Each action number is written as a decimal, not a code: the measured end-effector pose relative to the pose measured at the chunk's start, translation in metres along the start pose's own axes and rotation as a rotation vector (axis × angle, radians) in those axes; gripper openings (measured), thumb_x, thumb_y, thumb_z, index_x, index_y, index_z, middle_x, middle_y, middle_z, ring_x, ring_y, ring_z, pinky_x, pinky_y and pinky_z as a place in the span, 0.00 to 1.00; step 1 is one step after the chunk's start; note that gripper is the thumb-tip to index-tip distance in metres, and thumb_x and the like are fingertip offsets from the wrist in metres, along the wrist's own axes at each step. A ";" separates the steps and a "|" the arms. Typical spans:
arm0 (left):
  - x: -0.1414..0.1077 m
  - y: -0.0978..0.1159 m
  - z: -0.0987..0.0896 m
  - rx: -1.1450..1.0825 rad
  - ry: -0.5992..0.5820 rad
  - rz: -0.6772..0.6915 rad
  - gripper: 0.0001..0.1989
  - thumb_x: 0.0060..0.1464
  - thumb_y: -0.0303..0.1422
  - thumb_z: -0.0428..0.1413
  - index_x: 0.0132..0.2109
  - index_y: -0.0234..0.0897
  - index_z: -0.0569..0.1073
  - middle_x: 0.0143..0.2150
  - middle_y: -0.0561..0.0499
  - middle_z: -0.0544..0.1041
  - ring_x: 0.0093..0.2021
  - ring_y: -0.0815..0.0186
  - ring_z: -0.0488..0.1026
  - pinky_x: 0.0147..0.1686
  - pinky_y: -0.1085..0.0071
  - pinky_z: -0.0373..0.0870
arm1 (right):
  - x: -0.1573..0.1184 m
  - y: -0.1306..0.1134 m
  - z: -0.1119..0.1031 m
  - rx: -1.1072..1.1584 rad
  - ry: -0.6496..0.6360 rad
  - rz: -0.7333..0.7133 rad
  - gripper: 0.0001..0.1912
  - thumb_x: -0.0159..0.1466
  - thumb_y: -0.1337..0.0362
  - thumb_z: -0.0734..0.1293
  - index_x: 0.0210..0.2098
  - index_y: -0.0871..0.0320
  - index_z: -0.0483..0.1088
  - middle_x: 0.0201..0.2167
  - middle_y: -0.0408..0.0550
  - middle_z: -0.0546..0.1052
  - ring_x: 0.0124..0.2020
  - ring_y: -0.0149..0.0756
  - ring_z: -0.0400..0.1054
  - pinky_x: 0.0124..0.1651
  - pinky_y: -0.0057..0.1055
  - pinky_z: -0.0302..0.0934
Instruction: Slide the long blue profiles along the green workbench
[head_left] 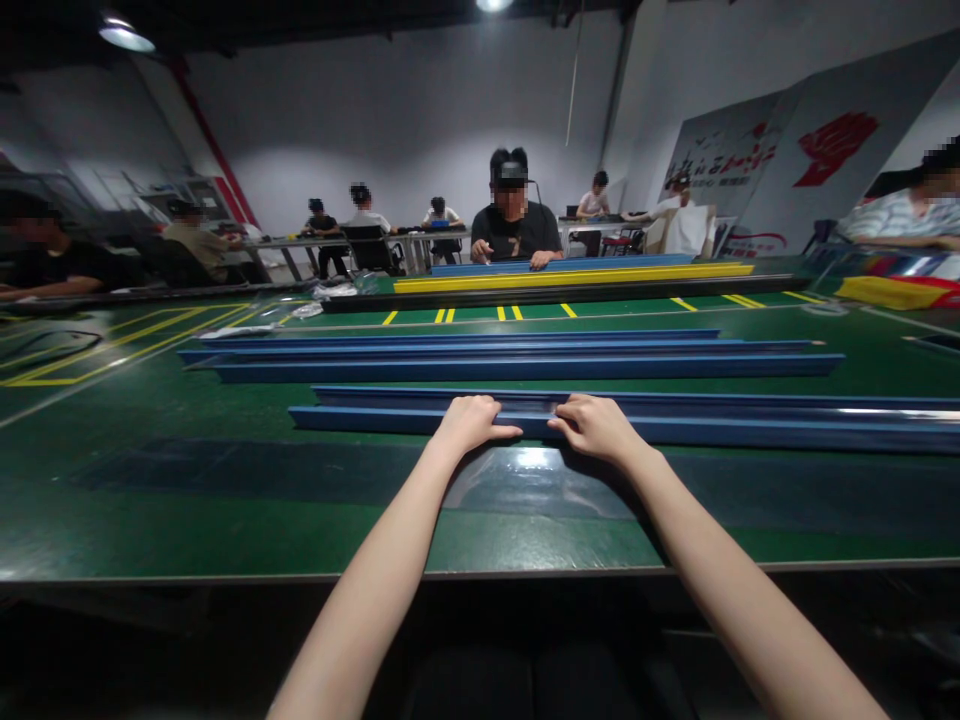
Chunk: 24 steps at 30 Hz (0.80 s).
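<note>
A long blue plastic channel (375, 417) lies crosswise on the table in front of me, its trough facing up. My left hand (469, 422) is closed over its near wall, thumb along the front face and fingers bent into the trough. A short way to the right, my right hand (595, 426) grips the same wall, with the thumb in front and the fingers curled inside. The fingertips of both hands are partly hidden in the trough. On the near side of the channel, a clear plastic strip (300, 468) lies flat along the table.
More blue channels (525, 367) lie just beyond mine. Farther back are a black channel (600, 293) and a yellow channel (577, 277), with a co-worker (517, 225) seated behind them. The green table's front edge (540, 573) runs close to me. A yellow tray (892, 292) stands far right.
</note>
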<state>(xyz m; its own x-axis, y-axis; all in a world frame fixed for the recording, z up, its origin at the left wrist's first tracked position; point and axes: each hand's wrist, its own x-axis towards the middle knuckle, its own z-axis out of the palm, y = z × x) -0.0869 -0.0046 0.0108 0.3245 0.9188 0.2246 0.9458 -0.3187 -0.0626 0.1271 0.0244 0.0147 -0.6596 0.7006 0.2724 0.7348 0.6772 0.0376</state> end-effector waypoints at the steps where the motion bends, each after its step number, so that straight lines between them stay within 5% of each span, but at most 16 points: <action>1: 0.000 0.001 -0.001 0.002 -0.002 0.004 0.24 0.51 0.53 0.48 0.33 0.34 0.73 0.36 0.44 0.76 0.38 0.59 0.73 0.33 0.70 0.65 | -0.001 0.000 0.000 -0.003 0.005 -0.010 0.18 0.64 0.58 0.54 0.27 0.58 0.71 0.29 0.51 0.74 0.32 0.34 0.67 0.32 0.27 0.49; 24: 0.001 0.017 0.006 -0.028 -0.006 -0.031 0.29 0.51 0.55 0.45 0.34 0.33 0.75 0.34 0.43 0.74 0.38 0.58 0.73 0.31 0.70 0.64 | -0.001 -0.006 -0.005 -0.003 -0.001 -0.042 0.22 0.62 0.53 0.54 0.26 0.58 0.72 0.28 0.51 0.76 0.32 0.36 0.68 0.32 0.28 0.49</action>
<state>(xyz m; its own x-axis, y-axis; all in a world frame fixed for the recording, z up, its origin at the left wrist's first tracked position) -0.0704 -0.0081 0.0041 0.2953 0.9296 0.2205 0.9546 -0.2964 -0.0288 0.1246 0.0183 0.0194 -0.6899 0.6717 0.2697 0.7070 0.7054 0.0517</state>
